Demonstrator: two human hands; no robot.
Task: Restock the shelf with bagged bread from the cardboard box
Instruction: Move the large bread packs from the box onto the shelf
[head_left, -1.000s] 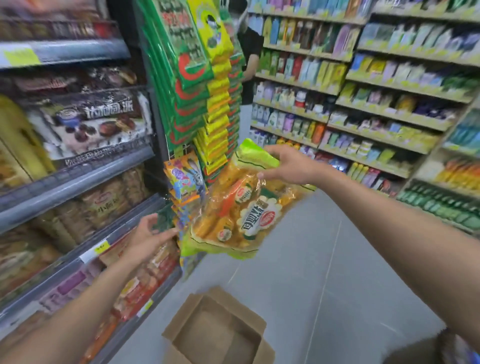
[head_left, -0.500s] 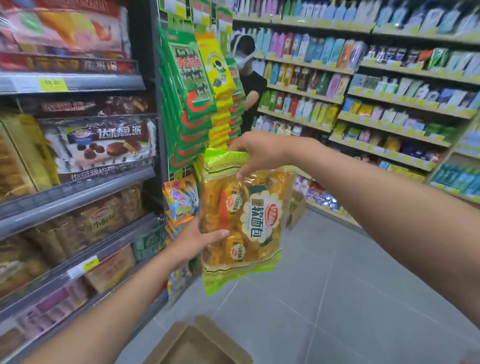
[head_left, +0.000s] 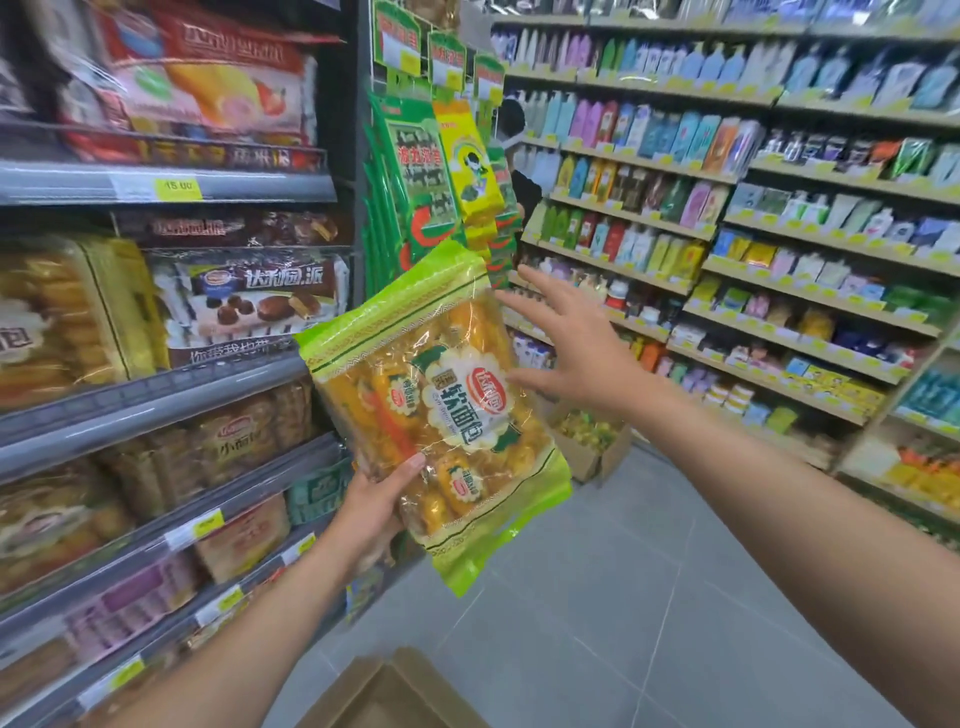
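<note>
One green-edged plastic bread bag (head_left: 441, 405) leaned left, gripped low by the left hand (head_left: 371, 506); right hand (head_left: 571, 358) splayed alongside.

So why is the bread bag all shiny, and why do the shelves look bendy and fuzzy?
In the head view, light bounces off the clear plastic of the bread bag and leaves white streaks. The wide lens curves the shelves toward the picture's edges. The bottles far across the aisle are smeared and blurry, while the bag and the left hand gripping it look sharper.
</note>
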